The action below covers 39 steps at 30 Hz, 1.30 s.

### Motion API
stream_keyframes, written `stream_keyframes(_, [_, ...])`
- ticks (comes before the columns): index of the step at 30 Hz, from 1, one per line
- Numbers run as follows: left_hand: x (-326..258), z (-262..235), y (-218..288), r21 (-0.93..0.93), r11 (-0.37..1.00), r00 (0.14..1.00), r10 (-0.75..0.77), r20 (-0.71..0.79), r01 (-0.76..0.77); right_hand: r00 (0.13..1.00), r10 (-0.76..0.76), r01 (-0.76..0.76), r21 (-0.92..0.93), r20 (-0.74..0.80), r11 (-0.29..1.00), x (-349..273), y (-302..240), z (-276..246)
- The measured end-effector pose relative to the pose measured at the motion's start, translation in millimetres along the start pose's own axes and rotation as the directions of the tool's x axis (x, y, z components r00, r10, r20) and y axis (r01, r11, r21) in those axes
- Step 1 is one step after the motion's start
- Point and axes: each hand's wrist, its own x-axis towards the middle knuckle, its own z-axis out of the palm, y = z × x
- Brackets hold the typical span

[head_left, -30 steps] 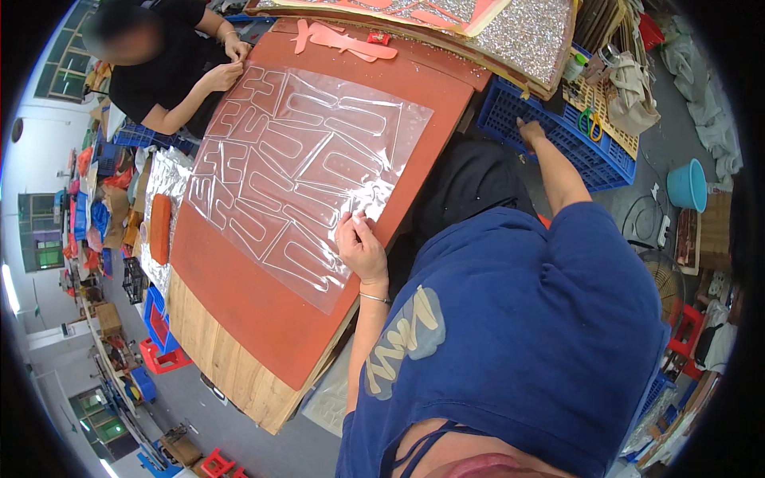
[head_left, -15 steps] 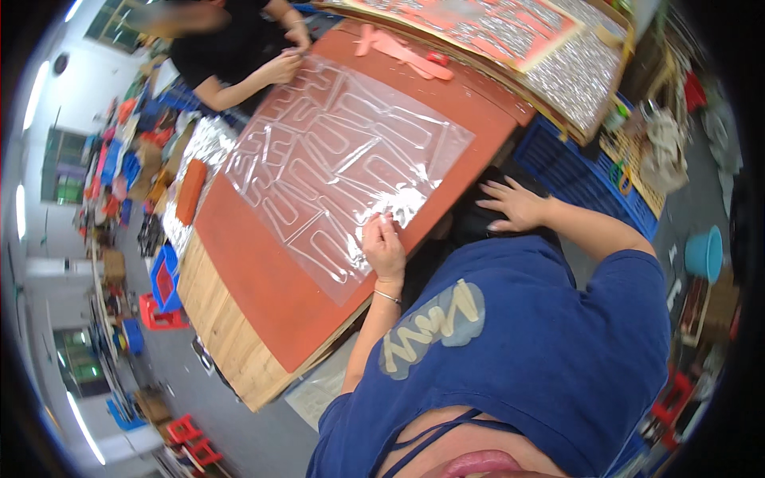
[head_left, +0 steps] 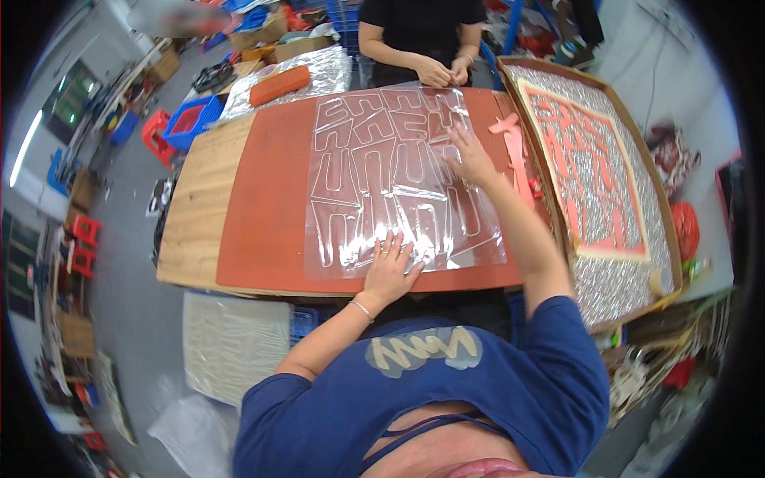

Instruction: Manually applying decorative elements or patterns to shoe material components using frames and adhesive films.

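A clear plastic sheet with several raised U-shaped outlines lies on a red-brown mat. My left hand rests flat on the sheet's near edge, fingers spread. Farther off and to the right, my right hand reaches over the sheet's right side with its fingers stretched out. Whether its palm presses on the sheet, I cannot tell. Neither hand holds anything. Pink cut strips lie on the mat to the right of my right hand.
Across the table a co-worker's hands meet at the sheet's far edge. A shallow carton with silvery lining holds a pink patterned panel at right. Bare wood shows at left, and an orange block lies at far left.
My view has turned, so the table now lies straight ahead. My left hand has gone from pinching the sheet's edge to lying flat; my right hand has come from beside the table over the sheet.
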Motion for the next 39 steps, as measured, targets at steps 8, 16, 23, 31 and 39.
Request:
stream_keyframes(8, [6.9,-27.1,-28.8,-0.946,-0.003,0.593,-0.778,0.206,0.324,0.992,0.105,-0.086,-0.243,0.066,0.966,-6.1,11.2,50.5])
stream_keyframes(16, [105.5,-22.3,-113.4,0.194,0.797,0.819,-0.570,-0.069,0.572,1.000,0.020,-0.022,-0.337,-0.009,0.941,-3.9,15.2,49.7])
stream_keyframes(23, [108.2,-9.9,-102.6,0.384,0.743,0.795,-0.606,0.038,0.548,0.984,0.061,-0.011,-0.277,0.170,0.961,69.7,-45.2,5.4])
stream_keyframes(31, [102.6,-18.1,-98.8,0.326,0.799,0.840,-0.542,0.026,0.506,0.913,-0.403,0.341,-0.426,-0.063,0.838,141.8,-100.8,49.0])
stream_keyframes(39, [111.1,-33.3,-105.7,0.374,0.875,0.933,-0.355,0.063,0.308,0.944,-0.080,0.031,-0.154,-0.321,0.988,167.2,-63.9,26.9])
